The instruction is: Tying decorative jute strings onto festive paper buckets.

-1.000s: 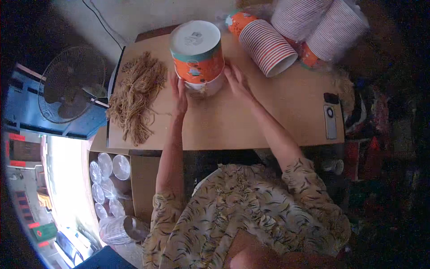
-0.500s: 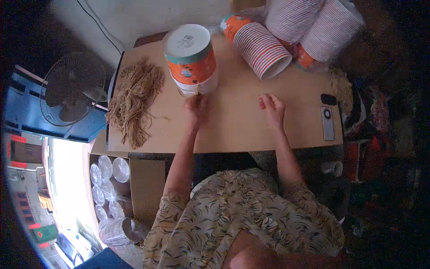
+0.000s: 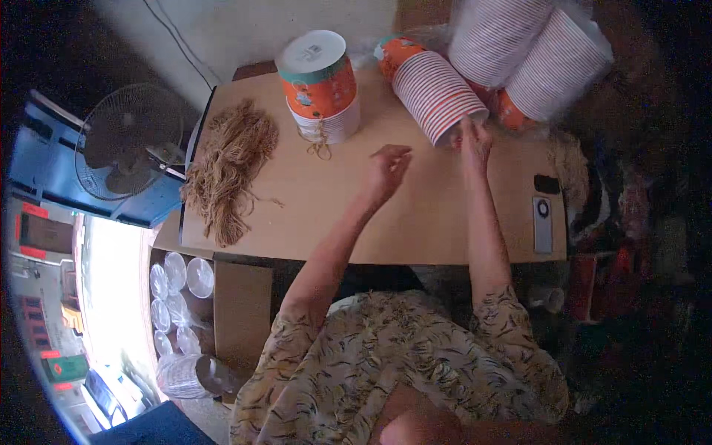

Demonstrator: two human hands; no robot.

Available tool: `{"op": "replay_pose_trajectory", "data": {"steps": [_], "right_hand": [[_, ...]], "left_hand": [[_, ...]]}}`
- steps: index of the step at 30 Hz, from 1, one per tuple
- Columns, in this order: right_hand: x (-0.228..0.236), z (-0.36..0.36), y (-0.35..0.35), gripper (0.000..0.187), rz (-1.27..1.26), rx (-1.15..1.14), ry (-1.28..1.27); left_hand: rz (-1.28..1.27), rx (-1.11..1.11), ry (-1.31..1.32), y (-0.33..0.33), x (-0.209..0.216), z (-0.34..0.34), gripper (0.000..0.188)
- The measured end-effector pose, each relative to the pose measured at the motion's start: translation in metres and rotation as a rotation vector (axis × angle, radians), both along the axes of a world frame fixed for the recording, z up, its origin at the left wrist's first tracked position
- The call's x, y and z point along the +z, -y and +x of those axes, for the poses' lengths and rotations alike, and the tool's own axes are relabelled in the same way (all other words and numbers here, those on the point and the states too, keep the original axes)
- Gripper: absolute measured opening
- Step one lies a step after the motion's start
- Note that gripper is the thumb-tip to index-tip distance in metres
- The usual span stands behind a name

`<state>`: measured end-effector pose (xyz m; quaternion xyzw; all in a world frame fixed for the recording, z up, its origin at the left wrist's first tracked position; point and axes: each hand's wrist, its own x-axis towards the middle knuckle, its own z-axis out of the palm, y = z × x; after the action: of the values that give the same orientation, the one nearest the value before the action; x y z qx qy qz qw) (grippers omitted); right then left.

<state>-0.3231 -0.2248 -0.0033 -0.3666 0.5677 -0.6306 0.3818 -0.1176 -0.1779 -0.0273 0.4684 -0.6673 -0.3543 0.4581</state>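
Note:
At the right of the table, my right hand (image 3: 475, 139) has its fingers at the open mouth of a stack of nested paper buckets (image 3: 437, 96) lying on its side. It grips the rim of the nearest one. My left hand (image 3: 387, 167) hovers over the table's middle with fingers loosely bent, a small gap showing and nothing visible in them. Farther left, another stack of paper buckets (image 3: 320, 93) stands upside down, orange with a teal band and white base. A loop of twine (image 3: 319, 144) hangs from its lower rims.
A heap of brown twine (image 3: 233, 170) lies on the table's left side. Plastic-wrapped bucket stacks (image 3: 552, 70) stand at the back right. A phone (image 3: 543, 222) and a small black object (image 3: 546, 184) rest near the right edge. A fan (image 3: 130, 144) is at left; clear plastic containers (image 3: 174, 274) fill a box below.
My left hand has left the upside-down stack's twine and moved right. My right hand has reached forward to the lying stack's rim.

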Motion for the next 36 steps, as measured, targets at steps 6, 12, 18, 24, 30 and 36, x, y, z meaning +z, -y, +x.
{"op": "replay_pose_trajectory", "data": {"steps": [6, 12, 18, 24, 30, 36], "right_hand": [[-0.025, 0.001, 0.024, 0.028, -0.159, 0.062, -0.13], [-0.025, 0.002, 0.025, 0.035, -0.249, 0.134, -0.194], [-0.017, 0.002, 0.012, 0.026, -0.201, 0.103, -0.24], [-0.03, -0.016, -0.007, 0.024, -0.266, -0.023, -0.6], [-0.002, -0.021, -0.099, 0.014, -0.264, -0.201, -0.817], [0.033, -0.002, -0.169, 0.012, -0.476, 0.059, -1.06]], "left_hand": [[-0.483, 0.073, 0.088, 0.054, 0.026, -0.06, 0.025], [-0.554, 0.104, 0.047, 0.075, 0.02, -0.065, 0.03], [-0.395, -0.04, -0.037, 0.085, 0.013, -0.065, 0.032], [-0.665, 0.081, -0.032, 0.086, -0.006, -0.085, 0.022], [-0.46, 0.102, 0.004, 0.063, -0.003, -0.067, 0.015], [-0.157, 0.036, -0.218, -0.027, 0.018, -0.021, 0.017]]}}
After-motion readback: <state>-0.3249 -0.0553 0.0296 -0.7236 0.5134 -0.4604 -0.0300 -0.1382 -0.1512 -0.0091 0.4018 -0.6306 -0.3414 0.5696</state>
